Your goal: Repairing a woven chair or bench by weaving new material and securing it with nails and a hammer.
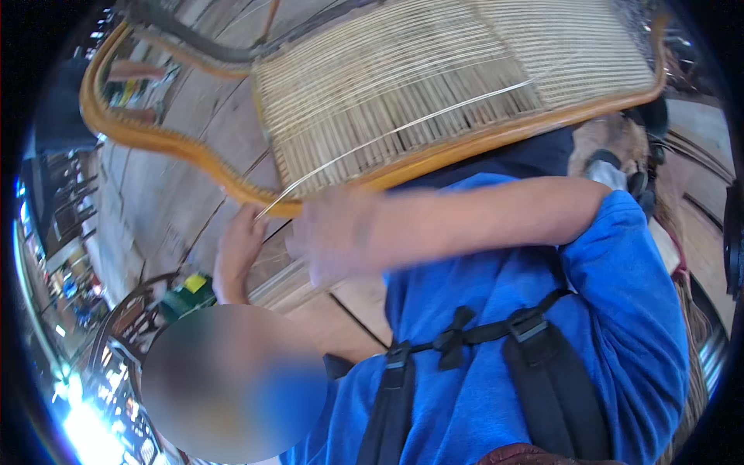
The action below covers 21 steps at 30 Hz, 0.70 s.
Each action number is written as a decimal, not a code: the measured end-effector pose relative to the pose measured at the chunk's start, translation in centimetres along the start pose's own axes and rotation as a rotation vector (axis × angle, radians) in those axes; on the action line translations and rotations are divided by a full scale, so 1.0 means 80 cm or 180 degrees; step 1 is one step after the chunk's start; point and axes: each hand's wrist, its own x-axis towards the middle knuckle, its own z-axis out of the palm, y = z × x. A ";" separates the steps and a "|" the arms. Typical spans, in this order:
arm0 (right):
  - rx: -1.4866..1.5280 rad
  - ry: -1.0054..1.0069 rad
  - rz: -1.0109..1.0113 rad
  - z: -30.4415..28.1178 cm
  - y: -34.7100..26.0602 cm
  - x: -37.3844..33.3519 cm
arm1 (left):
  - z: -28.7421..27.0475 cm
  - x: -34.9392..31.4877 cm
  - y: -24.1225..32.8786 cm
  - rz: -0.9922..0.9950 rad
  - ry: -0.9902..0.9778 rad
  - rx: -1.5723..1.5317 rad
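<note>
A curved, honey-coloured wooden frame (194, 151) carries a woven panel (403, 116) of pale cords laid over slim upright strips. Along the panel's near edge a pair of loose pale strands (418, 122) runs slantwise down to the frame's lower left corner. My left hand (242, 242) is just outside that corner, its fingers closed around the end of the strands. My right hand (329, 236) reaches across from the right, beside the same corner and close to the left hand. Motion smears it, so its fingers and anything in them cannot be made out.
Wooden boards (225, 116) lie beneath the frame. A dark curved bar (194, 39) sits beyond it at upper left. At far left, another person's dark clothing (58, 108) shows. A green and yellow object (190, 293) rests near my left forearm.
</note>
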 end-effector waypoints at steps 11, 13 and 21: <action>-0.1565 -0.0003 0.2652 -0.062 0.284 -0.352 | -0.017 0.012 0.010 -0.0632 0.0245 0.1197; -0.0846 0.0199 0.2901 -0.048 0.316 -0.405 | -0.009 0.044 0.022 -0.0335 0.0521 0.1154; 0.1689 0.1342 0.3672 -0.129 0.418 -0.545 | 0.009 0.119 0.017 -0.0067 -0.0237 0.1079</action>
